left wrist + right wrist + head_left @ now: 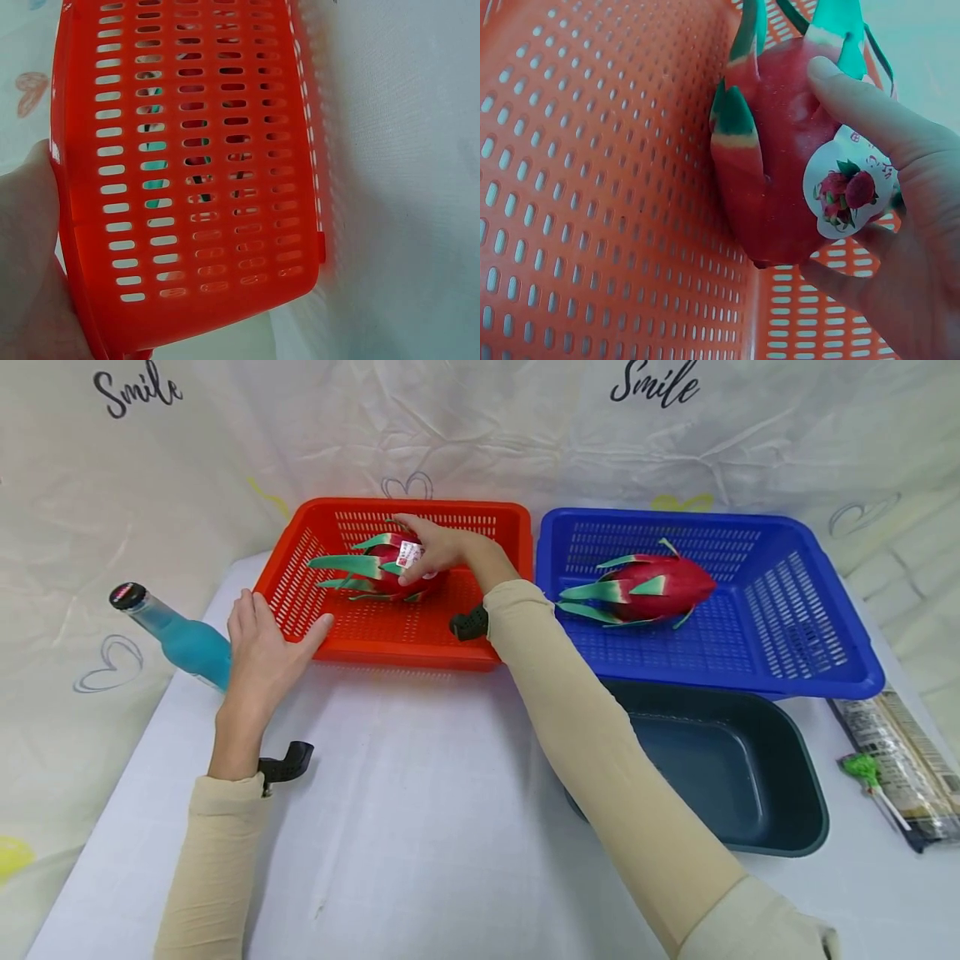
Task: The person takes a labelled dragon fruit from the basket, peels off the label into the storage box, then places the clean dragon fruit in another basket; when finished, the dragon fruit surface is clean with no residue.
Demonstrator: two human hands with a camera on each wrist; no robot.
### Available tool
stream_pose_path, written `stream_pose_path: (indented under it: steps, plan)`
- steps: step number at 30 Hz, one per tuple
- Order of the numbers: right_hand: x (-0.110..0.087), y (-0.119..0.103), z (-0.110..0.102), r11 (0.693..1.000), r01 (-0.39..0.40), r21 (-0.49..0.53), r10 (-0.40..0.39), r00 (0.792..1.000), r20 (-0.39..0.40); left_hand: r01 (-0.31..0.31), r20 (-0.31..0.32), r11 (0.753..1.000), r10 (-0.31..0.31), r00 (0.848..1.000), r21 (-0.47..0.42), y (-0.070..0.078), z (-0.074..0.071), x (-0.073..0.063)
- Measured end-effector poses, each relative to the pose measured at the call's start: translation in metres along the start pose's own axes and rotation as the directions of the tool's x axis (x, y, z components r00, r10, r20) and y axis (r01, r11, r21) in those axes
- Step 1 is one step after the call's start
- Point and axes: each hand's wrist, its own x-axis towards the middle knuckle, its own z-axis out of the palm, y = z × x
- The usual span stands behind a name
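A dragon fruit (384,583) with green-tipped scales lies in the red basket (405,656). My right hand (444,548) grips it, thumb on one side and fingers curled round the other. A white sticker (847,187) shows on the fruit beside that hand in the right wrist view. My left hand (262,647) rests on the basket's near left corner, fingers straight and thumb spread along the rim. In the left wrist view, the perforated basket wall (195,225) lets only bits of the fruit show through.
A blue basket (810,681) on the right holds another dragon fruit (663,589). A dark green tub (795,827) stands before it. At far right lie a green lollipop (864,768) and a long packet (911,760). A blue bottle (187,643) stands left of my left hand.
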Motion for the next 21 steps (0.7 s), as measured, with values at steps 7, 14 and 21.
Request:
stream_pose_path:
  steps: [7, 14, 21]
  plan:
    - [-0.0008, 0.0022, 0.0021, 0.998, 0.010, -0.062, -0.011, 1.000, -0.014, -0.005, 0.000, 1.000, 0.005, 1.000, 0.007, 0.0011, 0.0026, 0.0002]
    - [-0.0009, 0.0023, 0.0051, 0.996, 0.033, -0.086, -0.034, 0.999, -0.011, -0.010, 0.002, 1.000, 0.010, 1.000, 0.004, 0.0009, 0.0029, 0.0001]
    - [-0.0073, -0.0064, 0.0049, 0.999, -0.007, -0.049, 0.007, 1.000, 0.003, -0.007, 0.007, 1.000, 0.007, 1.000, 0.001, 0.0020, 0.0021, -0.0007]
